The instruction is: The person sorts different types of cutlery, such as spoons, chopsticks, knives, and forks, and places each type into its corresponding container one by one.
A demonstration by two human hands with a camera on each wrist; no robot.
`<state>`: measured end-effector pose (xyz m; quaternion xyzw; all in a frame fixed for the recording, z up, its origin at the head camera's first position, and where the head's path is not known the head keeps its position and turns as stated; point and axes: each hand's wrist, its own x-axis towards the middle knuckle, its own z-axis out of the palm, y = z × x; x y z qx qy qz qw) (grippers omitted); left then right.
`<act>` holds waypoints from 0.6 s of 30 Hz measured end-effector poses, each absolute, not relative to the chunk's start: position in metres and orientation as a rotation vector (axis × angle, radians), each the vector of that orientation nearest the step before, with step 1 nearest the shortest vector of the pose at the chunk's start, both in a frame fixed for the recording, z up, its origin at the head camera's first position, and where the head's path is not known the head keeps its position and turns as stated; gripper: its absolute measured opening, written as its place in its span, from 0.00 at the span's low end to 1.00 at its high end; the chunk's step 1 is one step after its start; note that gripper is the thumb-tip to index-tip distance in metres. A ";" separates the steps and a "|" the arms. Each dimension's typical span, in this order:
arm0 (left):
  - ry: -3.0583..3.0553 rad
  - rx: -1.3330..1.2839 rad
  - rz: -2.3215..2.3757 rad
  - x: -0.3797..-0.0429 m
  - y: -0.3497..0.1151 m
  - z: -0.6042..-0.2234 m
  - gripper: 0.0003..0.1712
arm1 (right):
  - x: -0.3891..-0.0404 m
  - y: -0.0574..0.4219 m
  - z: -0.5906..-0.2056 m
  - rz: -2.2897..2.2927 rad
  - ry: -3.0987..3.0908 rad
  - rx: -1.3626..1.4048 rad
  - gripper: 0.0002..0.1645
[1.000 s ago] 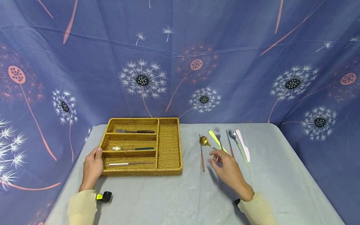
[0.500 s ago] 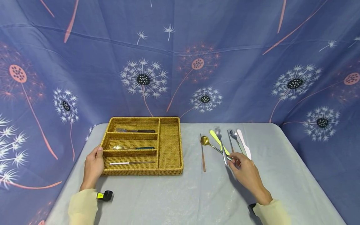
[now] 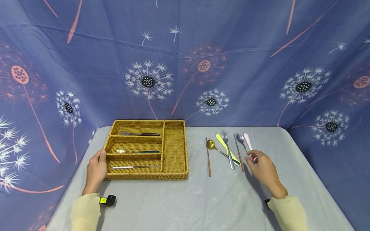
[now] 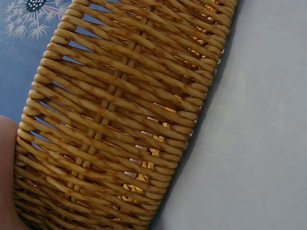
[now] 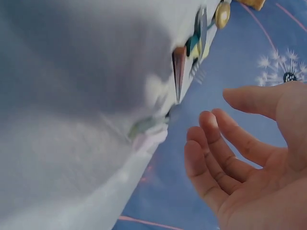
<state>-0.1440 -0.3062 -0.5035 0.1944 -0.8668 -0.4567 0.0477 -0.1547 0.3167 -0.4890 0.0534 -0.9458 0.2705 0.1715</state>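
Observation:
My left hand [image 3: 96, 170] holds the left wall of a woven cutlery tray [image 3: 175, 175], its thumb over the rim. In the left wrist view the wicker wall [image 4: 110, 115] fills the middle. My right hand [image 3: 264, 170] hovers above the lower ends of a silver spoon [image 3: 240, 138] and a pale pink knife [image 3: 247, 140], hiding them. The right wrist view shows that hand [image 5: 244, 163] with fingers loosely bent and nothing between them. Just left of it lie a wooden-ended chopstick [image 3: 239, 155], a silver fork [image 3: 228, 149], a yellow-green knife [image 3: 219, 139] and a gold spoon [image 3: 211, 144].
The tray's three left compartments hold a dark-handled fork [image 3: 150, 134], a green-handled spoon [image 3: 121, 150] and a white-ended chopstick [image 3: 122, 167]. Another chopstick [image 3: 208, 160] lies between tray and cutlery. A patterned blue cloth [image 3: 179, 80] hangs behind the grey table [image 3: 173, 205].
My right hand has moved right, from over the gold spoon and fork, past the wooden-ended chopstick, to the silver spoon and pink knife. My left hand stays on the tray.

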 end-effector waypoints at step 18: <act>-2.643 0.570 -1.401 -0.143 -0.306 -0.504 0.40 | -0.207 0.356 -0.487 0.708 -2.855 0.080 0.17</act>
